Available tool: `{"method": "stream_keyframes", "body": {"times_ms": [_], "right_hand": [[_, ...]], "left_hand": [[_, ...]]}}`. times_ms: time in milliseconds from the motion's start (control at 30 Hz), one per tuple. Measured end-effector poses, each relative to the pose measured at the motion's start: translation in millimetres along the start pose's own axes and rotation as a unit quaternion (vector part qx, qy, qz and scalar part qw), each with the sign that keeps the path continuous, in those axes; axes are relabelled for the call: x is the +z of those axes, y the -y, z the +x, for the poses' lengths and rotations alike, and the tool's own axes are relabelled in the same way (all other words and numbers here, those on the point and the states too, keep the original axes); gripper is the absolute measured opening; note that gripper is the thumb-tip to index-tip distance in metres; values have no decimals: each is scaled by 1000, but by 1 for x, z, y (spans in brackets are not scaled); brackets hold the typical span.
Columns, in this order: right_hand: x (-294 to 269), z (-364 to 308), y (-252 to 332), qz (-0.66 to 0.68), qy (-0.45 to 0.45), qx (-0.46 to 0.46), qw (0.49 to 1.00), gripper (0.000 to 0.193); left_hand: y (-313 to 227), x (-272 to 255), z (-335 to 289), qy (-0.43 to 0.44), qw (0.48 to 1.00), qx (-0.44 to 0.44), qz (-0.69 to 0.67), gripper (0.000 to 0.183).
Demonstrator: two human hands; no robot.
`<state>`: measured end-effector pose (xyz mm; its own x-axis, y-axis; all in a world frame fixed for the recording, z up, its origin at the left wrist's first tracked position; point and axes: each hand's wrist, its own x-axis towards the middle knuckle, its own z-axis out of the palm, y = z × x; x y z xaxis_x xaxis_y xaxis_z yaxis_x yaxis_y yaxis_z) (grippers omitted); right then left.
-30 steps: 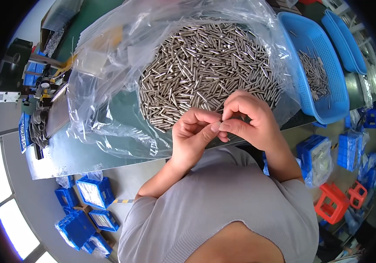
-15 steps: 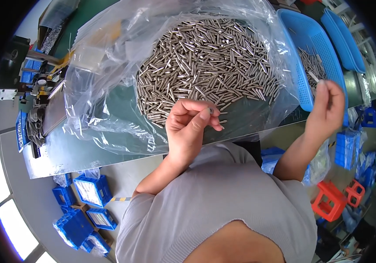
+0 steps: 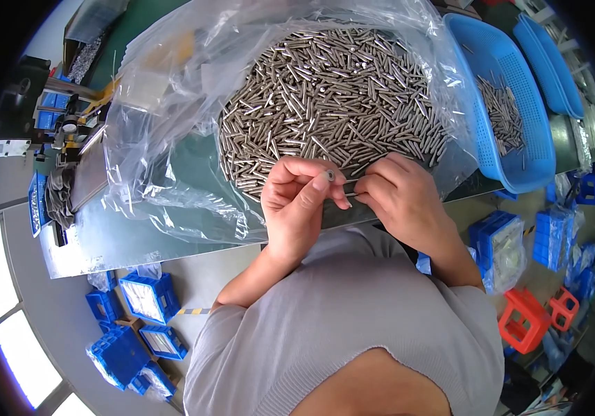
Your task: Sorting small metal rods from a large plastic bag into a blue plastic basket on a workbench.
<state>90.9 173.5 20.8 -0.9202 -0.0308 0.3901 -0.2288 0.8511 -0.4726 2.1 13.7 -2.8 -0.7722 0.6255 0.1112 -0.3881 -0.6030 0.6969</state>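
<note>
My left hand [image 3: 290, 201] is closed in front of the pile, thumb and forefinger pinching a small round metal ring [image 3: 330, 176] with a dark centre. Close to its right, my right hand [image 3: 405, 202] has its fingertips pressed together beside the ring, at the pile's near edge. Slim light pin ends show between the two hands; whether the right fingers grip one is hidden. Behind both hands, a large heap of slender metal pins [image 3: 332, 97] with tapered ends lies on clear plastic sheeting [image 3: 165, 159].
A blue perforated basket [image 3: 474, 104] at the right holds a smaller heap of pins [image 3: 504, 114]. Another blue basket [image 3: 547, 66] stands beyond it. The green table [image 3: 103, 243] has its front edge near my body. Blue crates [image 3: 148, 298] and a red stool [image 3: 522, 319] are on the floor.
My right hand has come left from the blue basket, where it had a pin at its fingertips, to beside my left hand. The left hand keeps hold of the ring, nearly still.
</note>
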Motion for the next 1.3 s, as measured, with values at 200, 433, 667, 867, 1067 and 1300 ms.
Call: {"method": "stream_keyframes", "body": {"times_ms": [200,433,667,867,1067,1300], "right_hand": [[-23,6,2,106,-102,56,987,14],[-20,14,6,175,-121,44,976,15],[-19,17,7,164,-119,27,979,14],[-12,20,14,282,-68,106,951,14],[-8,15,10,237,-71,72,966,15],[-53,-5,-10,-14,-345,99,933,10]], "left_hand": [[-1,3,-1,26,999,-29,22,5],[-2,3,-2,44,997,-45,52,7],[-3,4,-2,53,995,-62,60,8],[-3,0,-3,65,994,-71,61,7],[-2,2,-3,56,993,-79,70,6],[-1,-1,-3,10,1000,-18,22,4]]}}
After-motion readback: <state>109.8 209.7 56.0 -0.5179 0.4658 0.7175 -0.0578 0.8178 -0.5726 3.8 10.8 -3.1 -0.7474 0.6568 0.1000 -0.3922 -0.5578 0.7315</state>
